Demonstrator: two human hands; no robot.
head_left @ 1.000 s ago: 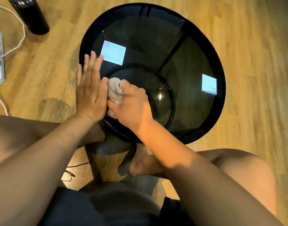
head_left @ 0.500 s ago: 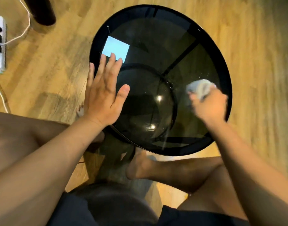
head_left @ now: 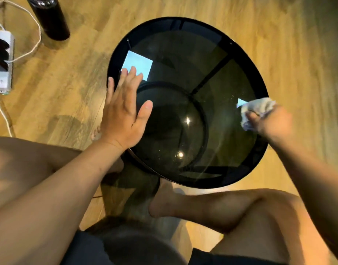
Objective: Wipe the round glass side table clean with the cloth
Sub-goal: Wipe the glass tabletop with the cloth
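Note:
The round glass side table (head_left: pixel 183 60) has a dark tinted top in a black rim, with a round lower shelf showing through the glass. My left hand (head_left: pixel 124 113) lies flat on the left part of the top, fingers spread and holding nothing. My right hand (head_left: pixel 271 123) is at the table's right rim, closed around a crumpled whitish cloth (head_left: pixel 257 109) pressed on the glass. Fine specks show on the glass just left of the cloth.
On the wooden floor at the upper left stand a dark bottle (head_left: pixel 49 18) and a white power strip (head_left: pixel 1 62) with plugs and a white cable (head_left: pixel 33 48). My bare legs and a foot (head_left: pixel 164 199) are folded right under the table's near edge.
My right hand carried the cloth from the left centre, beside my left hand, across the glass to the right rim. My left hand stayed flat on the left side.

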